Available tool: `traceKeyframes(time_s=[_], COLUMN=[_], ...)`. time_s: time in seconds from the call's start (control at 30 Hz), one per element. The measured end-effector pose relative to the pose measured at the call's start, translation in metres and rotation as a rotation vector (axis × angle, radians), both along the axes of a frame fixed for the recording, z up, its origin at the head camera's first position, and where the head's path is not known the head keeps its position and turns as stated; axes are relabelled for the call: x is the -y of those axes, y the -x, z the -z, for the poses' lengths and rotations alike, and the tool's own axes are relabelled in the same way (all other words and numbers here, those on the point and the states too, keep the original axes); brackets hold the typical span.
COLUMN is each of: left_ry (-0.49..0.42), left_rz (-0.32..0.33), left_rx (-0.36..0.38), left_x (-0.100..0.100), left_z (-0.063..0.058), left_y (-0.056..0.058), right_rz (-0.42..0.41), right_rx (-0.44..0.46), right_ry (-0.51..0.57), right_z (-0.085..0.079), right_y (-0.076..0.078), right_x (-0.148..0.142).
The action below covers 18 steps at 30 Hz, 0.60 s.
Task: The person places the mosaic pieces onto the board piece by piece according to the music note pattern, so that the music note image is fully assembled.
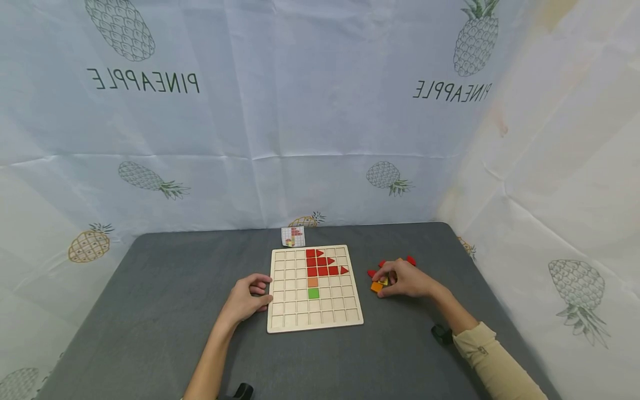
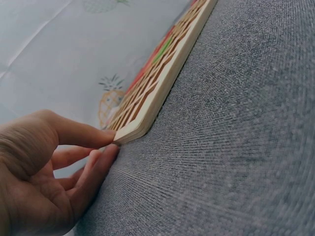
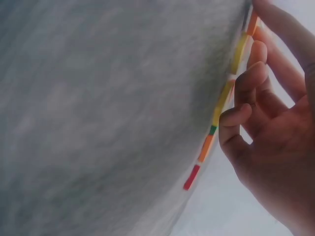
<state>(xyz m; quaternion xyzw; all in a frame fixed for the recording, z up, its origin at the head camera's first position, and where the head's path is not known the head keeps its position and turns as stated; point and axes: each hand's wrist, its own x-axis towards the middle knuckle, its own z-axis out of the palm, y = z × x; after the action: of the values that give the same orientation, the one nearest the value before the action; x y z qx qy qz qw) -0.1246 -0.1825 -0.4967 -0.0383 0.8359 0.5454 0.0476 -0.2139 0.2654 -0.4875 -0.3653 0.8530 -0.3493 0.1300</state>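
Observation:
A pale wooden grid board (image 1: 290,319) lies on the table, with red squares and triangles (image 1: 322,271), an orange square (image 1: 312,282) and a green square (image 1: 313,293) in its cells. My left hand (image 1: 247,300) holds the board's left edge; in the left wrist view its fingertips (image 2: 106,137) meet at the corner. Right of the board, my right hand (image 1: 407,279) reaches over loose tiles, thumb and index finger on either side of an orange tile (image 1: 375,287). The right wrist view shows this orange tile (image 3: 253,23) between the fingertips, the other fingers curled loosely.
A small pattern card (image 1: 293,236) lies behind the board. Red tiles (image 1: 411,260) and a yellow tile (image 1: 384,281) lie around the right hand, partly hidden by it. Pineapple-print cloth (image 1: 320,111) hangs behind the grey table (image 1: 175,300).

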Motion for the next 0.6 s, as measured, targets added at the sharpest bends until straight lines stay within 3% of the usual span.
traceKeyframes(time_s=[0.37, 0.6], left_ry=[0.008, 0.007], left_rz=[0.000, 0.003], left_rx=[0.003, 0.003], left_x=[0.000, 0.000], left_z=[-0.001, -0.001], left_y=[0.000, 0.000], right_rz=[-0.027, -0.091], right_rx=[0.041, 0.068], right_ry=[-0.009, -0.043], right_z=[-0.017, -0.023], right_y=[-0.007, -0.015], right_x=[0.046, 0.087])
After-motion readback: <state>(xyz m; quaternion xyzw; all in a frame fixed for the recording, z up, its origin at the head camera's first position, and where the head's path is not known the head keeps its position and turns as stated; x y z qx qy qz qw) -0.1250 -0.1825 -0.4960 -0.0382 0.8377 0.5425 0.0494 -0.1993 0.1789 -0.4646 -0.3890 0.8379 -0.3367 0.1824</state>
